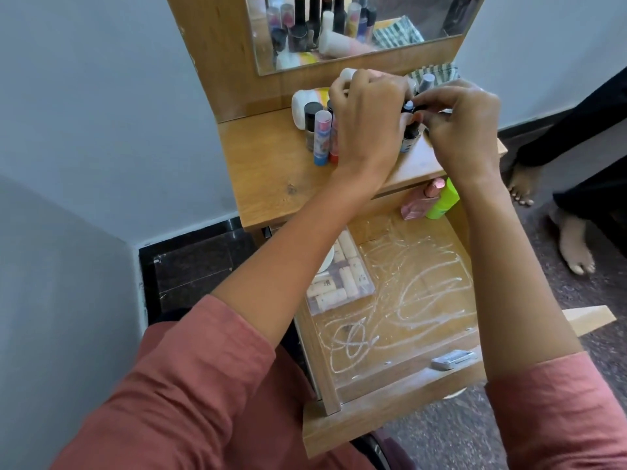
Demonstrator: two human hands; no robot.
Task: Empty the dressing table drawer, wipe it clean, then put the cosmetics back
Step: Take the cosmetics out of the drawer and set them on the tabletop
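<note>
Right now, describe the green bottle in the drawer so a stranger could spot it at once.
Under the wooden dressing table top, look into the open drawer with white streaks on its floor. Two bottles sit in its far right corner. The green bottle is the bright lime one, right of the pale pink bottle.

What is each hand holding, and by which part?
The right hand pinches the small dark bottle at its cap; what the left hand holds cannot be told.

The wooden dressing table (271, 178) is carrying a cluster of small bottles (312, 127) and tubes (322, 137). A white bottle (301, 106) is lying on its side behind them, and a striped cloth (437, 72) is sitting at the back right.
</note>
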